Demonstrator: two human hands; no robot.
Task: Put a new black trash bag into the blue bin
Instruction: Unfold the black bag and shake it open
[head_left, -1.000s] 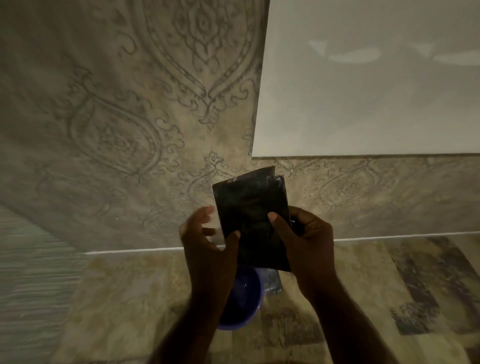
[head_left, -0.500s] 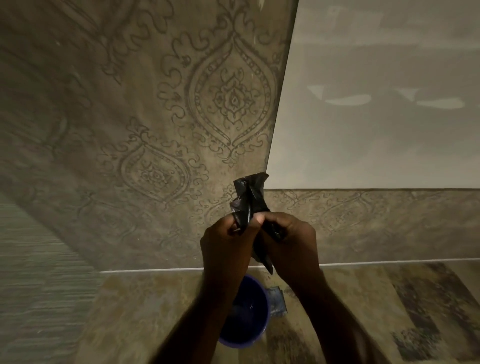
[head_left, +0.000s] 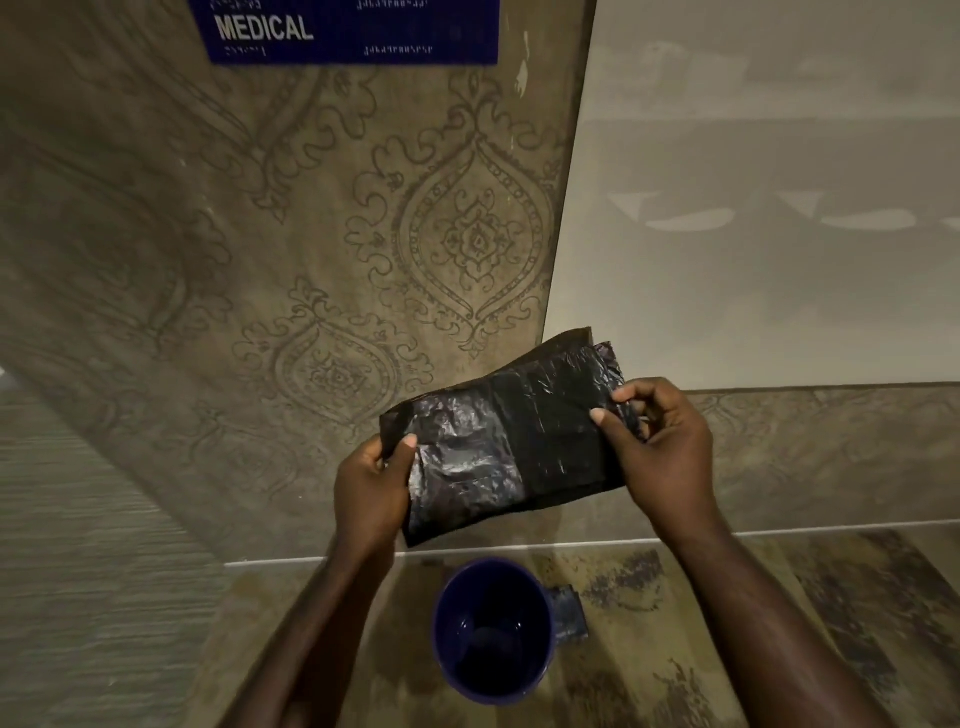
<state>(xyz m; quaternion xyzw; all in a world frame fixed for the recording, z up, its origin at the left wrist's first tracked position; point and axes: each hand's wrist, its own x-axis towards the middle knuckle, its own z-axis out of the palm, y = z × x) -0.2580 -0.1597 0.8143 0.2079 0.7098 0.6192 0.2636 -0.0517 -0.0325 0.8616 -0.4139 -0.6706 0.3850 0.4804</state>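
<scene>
Bunched half a second ago, the black trash bag (head_left: 511, 441) is now spread flat, pinched between the left hand (head_left: 371, 486) and right hand (head_left: 662, 447), above the blue bin (head_left: 493, 631) on the floor (head_left: 779, 597) near the wall (head_left: 260, 260).

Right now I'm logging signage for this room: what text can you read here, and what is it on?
"MEDICAL": white capitals on the blue wall sign, cut off by the top of the view.
Four short rows of small raised characters on the same sign: too small to read.
Black trash bag and blue bin: no text visible.
</scene>
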